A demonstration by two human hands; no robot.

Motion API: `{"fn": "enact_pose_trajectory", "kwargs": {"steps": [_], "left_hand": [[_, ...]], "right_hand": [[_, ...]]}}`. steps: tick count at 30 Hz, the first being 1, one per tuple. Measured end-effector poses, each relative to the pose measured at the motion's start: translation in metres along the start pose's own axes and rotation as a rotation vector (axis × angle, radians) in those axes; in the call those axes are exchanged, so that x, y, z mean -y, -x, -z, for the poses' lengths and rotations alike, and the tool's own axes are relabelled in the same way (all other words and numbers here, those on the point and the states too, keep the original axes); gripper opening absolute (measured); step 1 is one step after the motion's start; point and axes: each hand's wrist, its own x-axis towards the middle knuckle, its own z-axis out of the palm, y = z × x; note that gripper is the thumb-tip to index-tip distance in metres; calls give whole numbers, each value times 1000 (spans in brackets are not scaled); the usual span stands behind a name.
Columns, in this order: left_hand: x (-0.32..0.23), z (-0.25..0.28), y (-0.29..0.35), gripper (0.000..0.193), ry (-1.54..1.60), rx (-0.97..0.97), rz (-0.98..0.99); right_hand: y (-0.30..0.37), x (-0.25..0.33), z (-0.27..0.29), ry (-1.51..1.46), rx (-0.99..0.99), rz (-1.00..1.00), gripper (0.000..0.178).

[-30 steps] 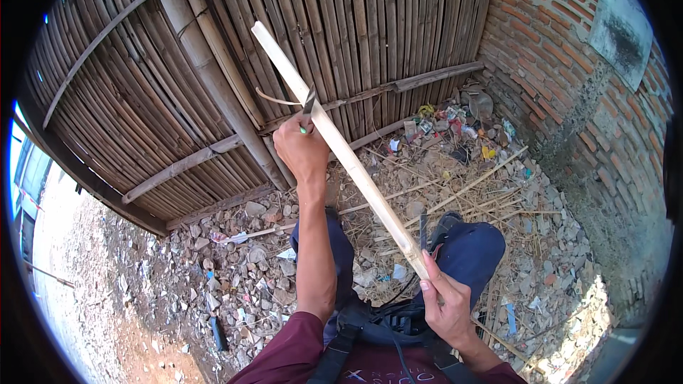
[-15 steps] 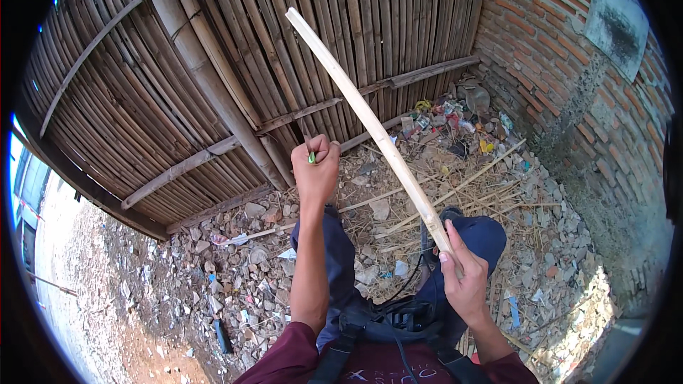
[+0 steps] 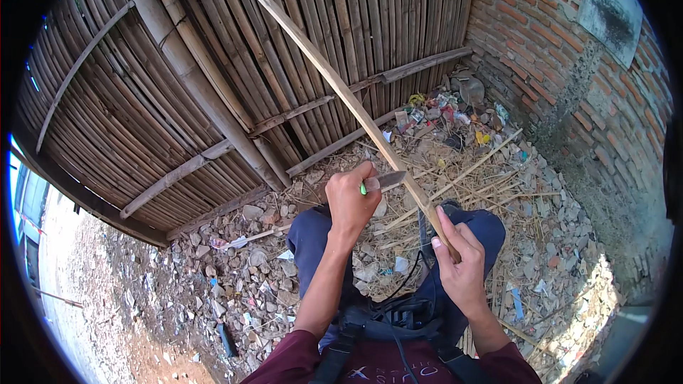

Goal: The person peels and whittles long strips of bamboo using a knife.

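A long, pale bamboo strip (image 3: 334, 80) slants from lower right to upper left in front of me. My right hand (image 3: 462, 259) grips its near end, thumb and fingers closed around it. In my left hand (image 3: 353, 199) is a knife (image 3: 390, 179), its handle showing a bit of green. The dark blade points right and reaches the strip's left edge, a short way above my right hand; I cannot tell whether it cuts into the wood. Part of the knife's handle is hidden by my fingers.
A bamboo-slat wall (image 3: 299, 64) stands ahead, and a brick wall (image 3: 530, 50) rises on the right. Rubble (image 3: 260, 270) covers the ground, with thin bamboo strips (image 3: 473, 181) and litter (image 3: 445, 114) scattered on it. A black cable (image 3: 420, 249) hangs between my knees.
My left hand has moved right and nearer, bringing the knife blade to the bamboo strip. The strip's far end has swung left and up, and its near end stays in my right hand.
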Motion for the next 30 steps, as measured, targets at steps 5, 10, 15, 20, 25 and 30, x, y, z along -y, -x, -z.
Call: {"fn": "enact_pose_trajectory", "kwargs": {"steps": [5,10,15,20,25,30], "left_hand": [[-6,-11,5,12,16,-25,-52],[-7,-8,5,13,30,-35,0],[-6,-12,7,23,-3,-47,11],[-8,-11,1,23,24,-102,5],[-8,-11,-7,19,33,-154,24],[-12,-6,-11,16,-15,-149,19]], "right_hand": [[-6,2,-6,8,-43,76,56],[-6,8,-8,17,-27,73,52],[-5,6,-9,10,-49,81,44],[-3,16,-12,21,-63,118,39],[-2,17,-15,29,-89,149,39],[0,17,-15,10,-96,139,39]]}}
